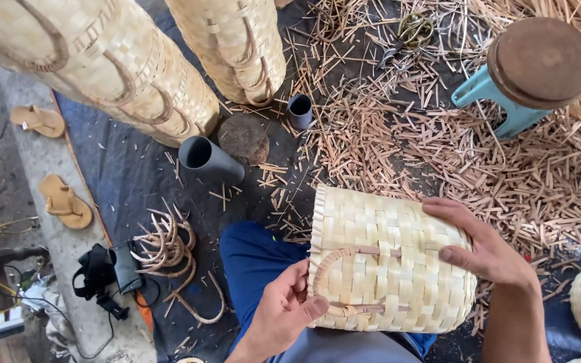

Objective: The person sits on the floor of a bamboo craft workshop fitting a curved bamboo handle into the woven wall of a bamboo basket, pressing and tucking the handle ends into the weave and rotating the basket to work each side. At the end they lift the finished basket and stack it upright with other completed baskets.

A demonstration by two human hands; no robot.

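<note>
A pale woven basket (398, 249) lies on its side across my lap, a curved cane handle (334, 259) on its upper face. My left hand (284, 312) grips the basket's near left edge, thumb against the weave beside the handle. My right hand (482, 245) clasps the right end of the basket, fingers curled over its top and thumb pressed on the side. My blue trouser leg (257, 259) shows under the basket.
Two stacks of finished baskets (122, 67) lie at top left. Two grey pipe pieces (210, 160) and a round wooden block (243, 138) sit on the dark tarp. Cane offcuts (438, 148) cover the floor. A teal stool (532, 67) stands right. Bent cane handles (166, 245), sandals (65, 202) lie left.
</note>
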